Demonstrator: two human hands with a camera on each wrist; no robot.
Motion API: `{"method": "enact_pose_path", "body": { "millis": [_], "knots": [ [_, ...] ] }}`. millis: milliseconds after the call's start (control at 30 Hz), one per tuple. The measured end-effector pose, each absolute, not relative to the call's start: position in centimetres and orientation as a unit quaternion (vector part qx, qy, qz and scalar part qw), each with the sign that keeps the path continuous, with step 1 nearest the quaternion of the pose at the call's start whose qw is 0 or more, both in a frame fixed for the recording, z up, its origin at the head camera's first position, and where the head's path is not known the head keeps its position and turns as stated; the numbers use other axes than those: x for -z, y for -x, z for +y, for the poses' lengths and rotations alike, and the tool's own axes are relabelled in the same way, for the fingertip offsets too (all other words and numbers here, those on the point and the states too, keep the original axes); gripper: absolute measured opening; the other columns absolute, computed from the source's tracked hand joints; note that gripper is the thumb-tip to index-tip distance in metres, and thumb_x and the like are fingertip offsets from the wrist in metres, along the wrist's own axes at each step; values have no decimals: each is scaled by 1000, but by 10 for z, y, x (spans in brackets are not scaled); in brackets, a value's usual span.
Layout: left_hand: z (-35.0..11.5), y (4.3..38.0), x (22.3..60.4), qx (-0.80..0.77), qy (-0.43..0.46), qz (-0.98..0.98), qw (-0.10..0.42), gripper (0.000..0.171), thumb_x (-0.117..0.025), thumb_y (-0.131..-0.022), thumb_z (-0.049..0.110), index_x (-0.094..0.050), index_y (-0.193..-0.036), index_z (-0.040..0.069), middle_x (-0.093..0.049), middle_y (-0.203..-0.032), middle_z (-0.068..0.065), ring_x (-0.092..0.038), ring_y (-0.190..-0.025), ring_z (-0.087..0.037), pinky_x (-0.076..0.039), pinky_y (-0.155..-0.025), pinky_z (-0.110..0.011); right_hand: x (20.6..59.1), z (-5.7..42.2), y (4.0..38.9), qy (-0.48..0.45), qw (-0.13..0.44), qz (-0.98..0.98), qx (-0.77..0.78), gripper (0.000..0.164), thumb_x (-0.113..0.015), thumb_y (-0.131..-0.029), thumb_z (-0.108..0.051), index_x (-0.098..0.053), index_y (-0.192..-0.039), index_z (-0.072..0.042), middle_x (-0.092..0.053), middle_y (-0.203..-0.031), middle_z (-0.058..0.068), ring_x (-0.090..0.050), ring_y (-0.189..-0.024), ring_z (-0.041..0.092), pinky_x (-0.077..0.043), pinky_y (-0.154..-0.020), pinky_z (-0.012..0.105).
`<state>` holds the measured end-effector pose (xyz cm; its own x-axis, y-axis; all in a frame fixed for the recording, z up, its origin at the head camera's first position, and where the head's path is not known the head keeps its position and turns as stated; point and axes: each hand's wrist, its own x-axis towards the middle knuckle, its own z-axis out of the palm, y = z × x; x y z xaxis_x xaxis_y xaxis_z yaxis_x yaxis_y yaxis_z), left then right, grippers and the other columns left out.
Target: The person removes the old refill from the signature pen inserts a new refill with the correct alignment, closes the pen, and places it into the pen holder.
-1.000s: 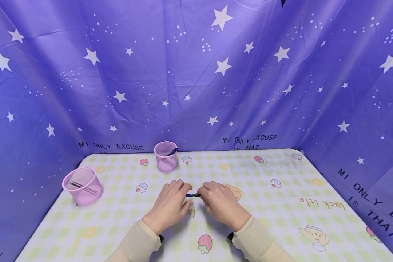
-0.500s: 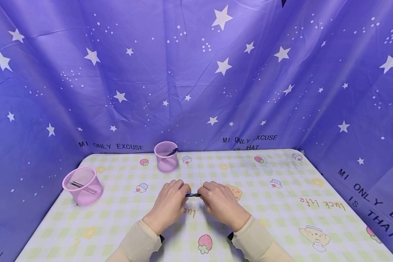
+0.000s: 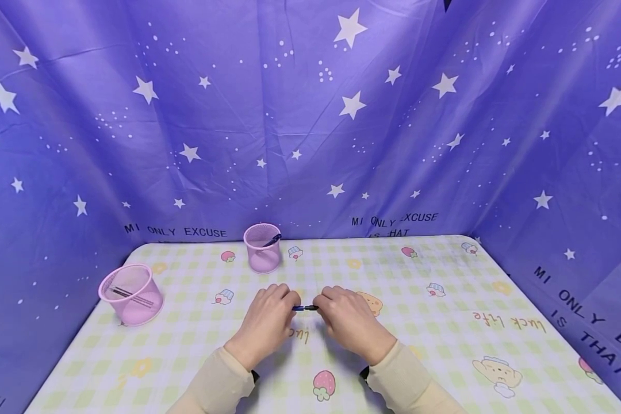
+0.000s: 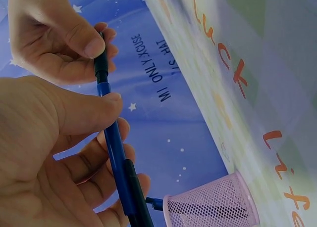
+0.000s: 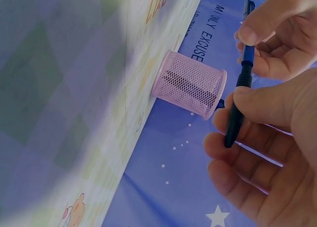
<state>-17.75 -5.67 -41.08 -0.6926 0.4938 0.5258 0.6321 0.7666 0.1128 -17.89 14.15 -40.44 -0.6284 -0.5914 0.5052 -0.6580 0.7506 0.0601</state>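
Observation:
Over the middle of the table, both hands hold one pen lying crosswise between them. My left hand [image 3: 266, 325] grips its blue barrel [image 4: 116, 148], thumb on top and fingers below; a dark clip runs along the barrel's end. My right hand [image 3: 354, 322] pinches the black front section [image 5: 243, 78] between thumb and fingers, the other fingers loosely bent. A narrower dark neck [image 4: 101, 77] shows between barrel and black section in the left wrist view. In the head view, the fingers cover most of the pen.
Beyond the hands stands a pink mesh pen cup [image 3: 264, 261] with a dark pen [image 3: 272, 241] leaning in it. A wider pink mesh cup [image 3: 140, 313] at the left holds thin dark rods [image 3: 129, 295]. A starry purple curtain [image 3: 310, 115] surrounds the checked table [image 3: 429, 356].
My left thumb has drawn in beneath the fingers since the first frame. The black section has shifted very slightly right, away from the blue barrel. Both cups stay put.

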Motion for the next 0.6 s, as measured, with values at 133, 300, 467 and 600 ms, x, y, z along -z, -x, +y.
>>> {"method": "enact_pose_path", "body": {
  "millis": [133,300,467,600],
  "knots": [
    [-57,177,410,147,306,-910,239,21,-77,-73,7,-63,-87,15,-52,-81,6,-49,-73,-14,-39,-65,-29,404,142,179,-348,253,-900,-64,7,-69,-81,-10,-67,-84,-16,-54,-75,-8,-52,-66,11,-46,-58,29],
    [-57,177,410,152,301,-911,239,20,-77,-73,6,-63,-86,14,-53,-81,5,-50,-74,-15,-39,-64,-29,404,142,179,-350,252,-900,-64,8,-70,-81,-9,-67,-84,-15,-55,-75,-7,-53,-66,12,-46,-59,29],
    [-58,177,410,151,299,-911,242,21,-77,-73,6,-63,-86,14,-52,-80,5,-50,-74,-15,-39,-64,-29,403,142,179,-349,252,-900,-64,7,-70,-80,-8,-67,-84,-14,-55,-75,-6,-53,-66,12,-46,-59,30],
    [-58,177,409,151,296,-913,238,22,-78,-71,6,-63,-86,14,-52,-80,5,-49,-73,-16,-38,-63,-29,403,143,179,-348,250,-901,-62,8,-70,-80,-9,-67,-84,-14,-55,-75,-6,-53,-66,13,-46,-59,30]
  ]
}}
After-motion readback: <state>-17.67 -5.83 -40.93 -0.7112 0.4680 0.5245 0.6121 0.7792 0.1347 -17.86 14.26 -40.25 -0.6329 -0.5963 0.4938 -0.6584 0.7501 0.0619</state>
